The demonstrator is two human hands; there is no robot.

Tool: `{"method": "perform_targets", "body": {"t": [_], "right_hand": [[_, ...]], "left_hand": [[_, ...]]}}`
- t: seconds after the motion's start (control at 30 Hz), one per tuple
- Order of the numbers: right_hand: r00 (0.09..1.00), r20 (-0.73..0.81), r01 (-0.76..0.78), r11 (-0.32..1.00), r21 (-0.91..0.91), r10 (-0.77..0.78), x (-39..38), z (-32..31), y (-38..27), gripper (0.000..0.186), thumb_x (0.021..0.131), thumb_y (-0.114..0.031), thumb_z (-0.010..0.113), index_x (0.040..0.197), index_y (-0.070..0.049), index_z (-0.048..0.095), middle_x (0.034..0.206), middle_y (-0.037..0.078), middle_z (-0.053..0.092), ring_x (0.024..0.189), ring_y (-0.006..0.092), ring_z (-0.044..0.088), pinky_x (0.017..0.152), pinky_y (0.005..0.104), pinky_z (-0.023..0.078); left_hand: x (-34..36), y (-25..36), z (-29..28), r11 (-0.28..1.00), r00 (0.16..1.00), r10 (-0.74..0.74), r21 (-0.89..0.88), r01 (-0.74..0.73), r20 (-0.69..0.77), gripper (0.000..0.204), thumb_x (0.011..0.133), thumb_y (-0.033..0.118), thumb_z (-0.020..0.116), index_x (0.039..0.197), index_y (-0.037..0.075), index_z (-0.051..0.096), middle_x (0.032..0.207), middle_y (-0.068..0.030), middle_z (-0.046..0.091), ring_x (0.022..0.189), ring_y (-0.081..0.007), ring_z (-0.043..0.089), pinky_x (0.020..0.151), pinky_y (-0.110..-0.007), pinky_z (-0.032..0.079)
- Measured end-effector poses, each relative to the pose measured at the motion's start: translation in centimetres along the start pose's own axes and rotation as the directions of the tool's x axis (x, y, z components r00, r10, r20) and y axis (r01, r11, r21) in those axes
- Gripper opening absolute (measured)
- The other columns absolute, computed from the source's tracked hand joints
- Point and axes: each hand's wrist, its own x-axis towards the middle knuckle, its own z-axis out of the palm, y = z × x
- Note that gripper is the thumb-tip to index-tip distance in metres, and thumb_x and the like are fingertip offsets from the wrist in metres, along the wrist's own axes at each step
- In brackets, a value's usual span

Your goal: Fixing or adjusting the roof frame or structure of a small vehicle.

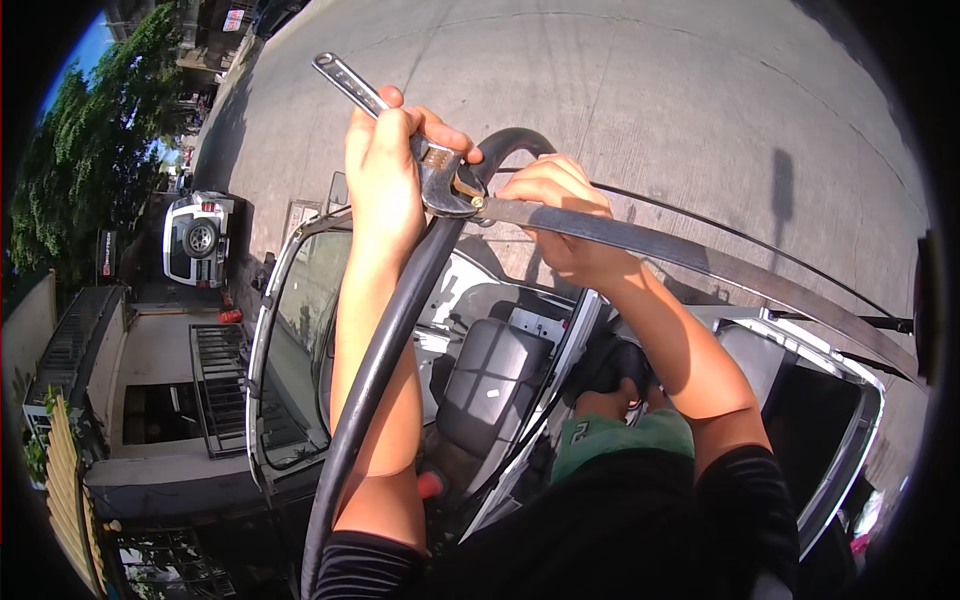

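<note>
My left hand [385, 160] is closed round a chrome adjustable wrench [432, 175]. The wrench's jaws sit at a small brass-coloured bolt [478, 203] at the end of a flat dark metal bar [640, 238], beside a thick black curved tube [385, 355]. This tube rises from the lower left, bends over at the top and passes behind my right hand [568, 215]. My right hand's fingers are curled close to the bolt, beyond the flat bar, which crosses in front of it. What those fingers hold is hidden.
Below stands a white vehicle with an open door frame [265, 350] and a dark seat [495, 380]. A thin black rod [740, 235] runs off to the right. A parked white car [195, 240], a metal railing [220, 385] and concrete pavement [640, 80] lie beyond.
</note>
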Motion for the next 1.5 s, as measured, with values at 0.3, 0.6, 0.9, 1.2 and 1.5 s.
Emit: {"method": "perform_targets", "body": {"t": [0.3,0.6,0.9,1.2,1.5], "right_hand": [[0.992,-0.088,-0.109,0.976,-0.191,0.094,-0.8,0.8,-0.2,0.016,0.083,-0.009,0.069,0.099,-0.009,0.067,0.096,0.007,0.061,0.098,0.0275,0.061,0.109,0.058,0.033],[0.997,-0.074,0.004,0.991,-0.134,-0.014,-0.6,1.8,0.8,0.021,0.077,-0.005,0.068,0.098,-0.008,0.065,0.098,0.008,0.06,0.098,0.0288,0.058,0.102,0.0506,0.039],[0.969,-0.243,0.012,0.995,-0.097,-0.035,-2.0,4.3,2.3,0.022,0.096,-0.031,0.06,0.1,-0.009,0.062,0.096,0.007,0.057,0.093,0.0287,0.055,0.092,0.0452,0.04],[0.963,-0.253,0.002,0.939,-0.344,-0.094,-1.8,2.0,1.2,0.015,0.09,-0.029,0.064,0.093,-0.015,0.068,0.091,0.0,0.056,0.092,0.0231,0.055,0.093,0.0421,0.037],[0.909,-0.281,-0.236,0.936,0.262,0.308,-5.2,3.7,-1.1,0.028,0.099,-0.031,0.058,0.114,-0.007,0.06,0.091,0.001,0.053,0.085,0.016,0.049,0.081,0.0329,0.038]], "left_hand": [[0.4,0.1,-0.1,1.0,0.998,0.001,0.003,-0.001,0.063,0.023,0.096,0.013,0.041,0.116,0.001,0.036,0.071,-0.0163,0.062,0.063,-0.0284,0.065,0.058,-0.036,0.055],[0.8,0.4,-0.4,0.996,0.993,-0.026,0.088,0.016,0.115,0.03,0.101,0.017,0.045,0.123,-0.002,0.039,0.073,-0.0156,0.065,0.064,-0.0263,0.067,0.057,-0.034,0.055],[0.7,0.5,-0.2,0.992,0.992,-0.024,0.123,0.009,0.123,0.038,0.102,0.02,0.048,0.13,-0.005,0.037,0.074,-0.0153,0.065,0.063,-0.025,0.068,0.05,-0.031,0.055],[0.2,0.6,0.0,0.991,0.996,-0.037,0.127,0.027,0.076,0.037,0.102,0.022,0.055,0.127,-0.003,0.049,0.074,-0.009,0.064,0.07,-0.0241,0.067,0.057,-0.029,0.052],[0.7,0.2,-0.4,0.994,0.992,0.007,0.104,-0.02,0.123,0.034,0.101,0.017,0.049,0.126,-0.004,0.042,0.074,-0.0158,0.066,0.063,-0.0265,0.068,0.049,-0.033,0.054]]}}
